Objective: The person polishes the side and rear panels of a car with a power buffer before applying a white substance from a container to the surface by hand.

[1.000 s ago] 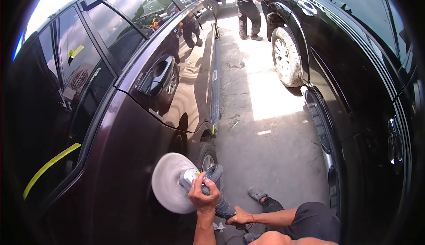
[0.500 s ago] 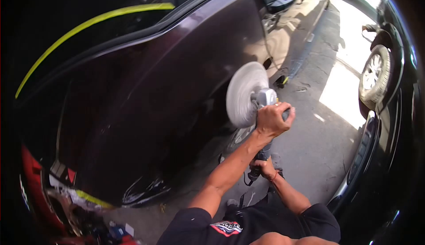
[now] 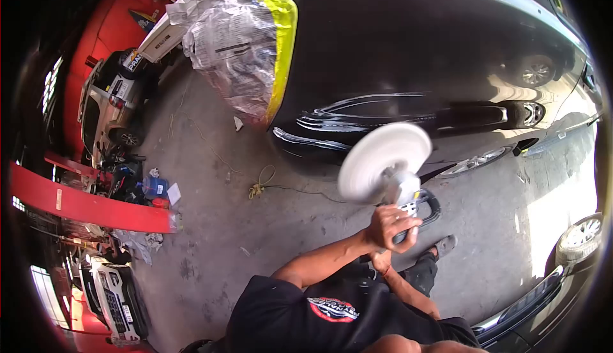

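Observation:
A polisher (image 3: 404,190) with a round white pad (image 3: 386,161) is held out in front of me. The pad is blurred and overlaps the lower edge of a dark car's bumper (image 3: 357,113) in this view. My left hand (image 3: 391,224) is wrapped round a black grip close to the polisher's head. Lower down, my right hand (image 3: 381,261) closes round the rear of its body, partly hidden behind the left hand and forearm. White streaks (image 3: 348,120) mark the glossy bumper. Wrinkled masking paper (image 3: 230,50), edged with yellow tape (image 3: 284,53), covers the car's corner.
A yellowish cord (image 3: 258,189) lies on the concrete floor (image 3: 211,225). On the left are a red post (image 3: 96,200), a blue container (image 3: 155,187) and parked vehicles. Another dark car (image 3: 543,308) with a silver wheel (image 3: 581,238) stands close on the right.
The view has swung from the car's side to its masked corner and streaked bumper. Both hands keep hold of the polisher, whose pad now faces the bumper area.

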A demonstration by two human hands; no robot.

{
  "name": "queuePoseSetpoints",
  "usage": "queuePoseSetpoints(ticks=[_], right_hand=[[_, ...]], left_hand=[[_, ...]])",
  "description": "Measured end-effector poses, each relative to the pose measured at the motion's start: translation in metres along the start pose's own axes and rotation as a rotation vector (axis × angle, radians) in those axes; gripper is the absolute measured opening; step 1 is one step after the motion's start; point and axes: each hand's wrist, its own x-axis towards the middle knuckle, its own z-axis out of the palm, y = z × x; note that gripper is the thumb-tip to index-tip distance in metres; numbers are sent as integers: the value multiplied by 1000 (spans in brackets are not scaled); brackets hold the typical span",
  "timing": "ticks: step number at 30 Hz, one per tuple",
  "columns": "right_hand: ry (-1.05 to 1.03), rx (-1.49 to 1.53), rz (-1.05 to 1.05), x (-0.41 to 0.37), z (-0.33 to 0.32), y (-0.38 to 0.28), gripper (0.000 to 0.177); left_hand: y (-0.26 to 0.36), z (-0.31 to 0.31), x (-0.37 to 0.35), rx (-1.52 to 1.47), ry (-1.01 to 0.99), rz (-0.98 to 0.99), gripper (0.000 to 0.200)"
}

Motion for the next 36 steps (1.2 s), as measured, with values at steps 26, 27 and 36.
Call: queuePoseSetpoints(ticks=[26, 27, 36], right_hand=[[449, 287, 151, 3, -111, -43, 30], [523, 340, 179, 8, -116, -56, 25], [385, 330, 211, -9, -32, -33, 16]], left_hand=[[-24, 184, 52, -159, -214, -58, 4], [-25, 196, 65, -163, -243, -51, 2], [-13, 105, 36, -134, -237, -78, 5]])
